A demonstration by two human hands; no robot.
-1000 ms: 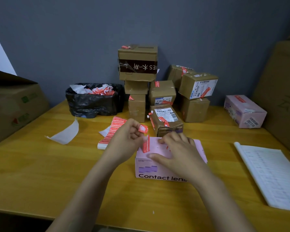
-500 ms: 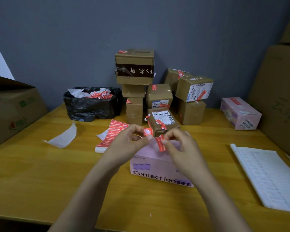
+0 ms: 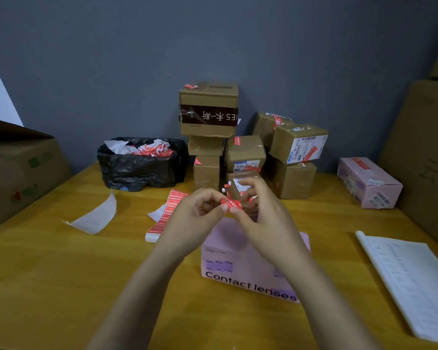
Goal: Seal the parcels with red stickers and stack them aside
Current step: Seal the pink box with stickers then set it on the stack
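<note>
View: head
Left hand [image 3: 195,213]: pinching one end of the sticker [image 3: 232,203]
Right hand [image 3: 263,218]: pinching its other end, close against the left
Sticker: held above the pink box [image 3: 238,263]
Pink box: on the table [image 3: 61,274]
Parcels [image 3: 209,114]: stacked at its far side

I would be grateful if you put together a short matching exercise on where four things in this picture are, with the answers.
Things
1. red sticker
2. black bag
3. printed sheets
4. pink Contact lenses box

Places
A. lying at the right edge of the table
B. on the table nearest the person, beneath both hands
C. pinched between the left hand and the right hand
D. at the rear left, holding paper scraps

Pairs: 1-C, 2-D, 3-A, 4-B
</note>
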